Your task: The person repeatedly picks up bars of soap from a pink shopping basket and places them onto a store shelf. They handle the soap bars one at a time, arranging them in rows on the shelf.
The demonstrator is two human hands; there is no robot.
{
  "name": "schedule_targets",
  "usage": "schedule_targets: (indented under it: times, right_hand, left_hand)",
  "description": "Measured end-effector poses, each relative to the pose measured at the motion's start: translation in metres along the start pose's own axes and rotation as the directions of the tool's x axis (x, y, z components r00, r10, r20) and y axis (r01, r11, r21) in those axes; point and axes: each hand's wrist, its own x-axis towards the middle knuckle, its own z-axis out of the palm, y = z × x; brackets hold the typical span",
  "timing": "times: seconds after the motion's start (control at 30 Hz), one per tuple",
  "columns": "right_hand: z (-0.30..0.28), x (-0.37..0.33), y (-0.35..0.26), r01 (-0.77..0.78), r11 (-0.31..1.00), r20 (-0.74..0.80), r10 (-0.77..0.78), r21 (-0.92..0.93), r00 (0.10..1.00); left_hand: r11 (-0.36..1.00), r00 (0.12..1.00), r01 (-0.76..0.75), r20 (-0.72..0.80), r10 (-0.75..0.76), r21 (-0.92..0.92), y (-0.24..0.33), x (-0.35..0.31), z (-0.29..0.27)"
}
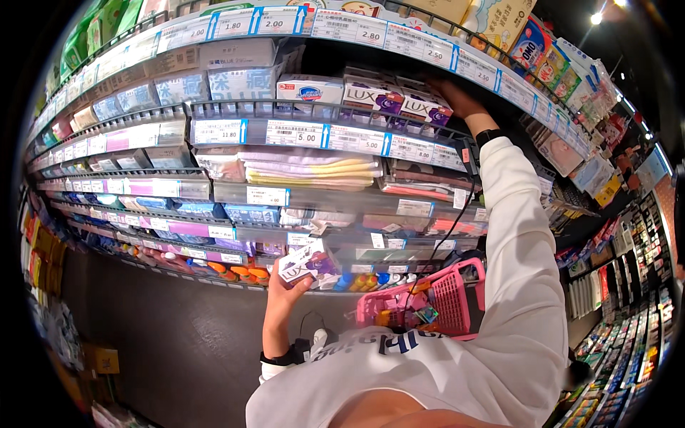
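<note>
L hand (284,292) holds 1 box (310,264), R hand (462,102) nr shelf boxes (426,109).

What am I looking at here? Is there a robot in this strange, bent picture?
No robot: these are a person's own bare hands. This single picture comes from a wide fisheye camera worn on their head, looking down, which bends straight edges. The left hand has a white-and-purple box in its grip. The right hand reaches onto a shelf near similar boxes; whether it touches them, I cannot tell. Folded cloths lie one level down, and a pink basket is lower still.
</note>
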Motion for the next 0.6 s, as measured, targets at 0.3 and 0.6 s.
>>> schedule_targets:
  times: [0.3,0.6]
  right_hand:
    - [0.023,-0.011,-0.004,-0.075,0.986,-0.048,0.083,0.146,0.995]
    - [0.022,-0.012,-0.002,0.026,0.984,-0.018,-0.023,0.175,1.0]
  left_hand:
    - [1.0,0.999,0.028,-0.029,-0.028,-0.012,0.002,-0.005,-0.006]
    - [0.999,0.999,-0.035,0.032,0.034,0.03,0.017,0.009,0.009]
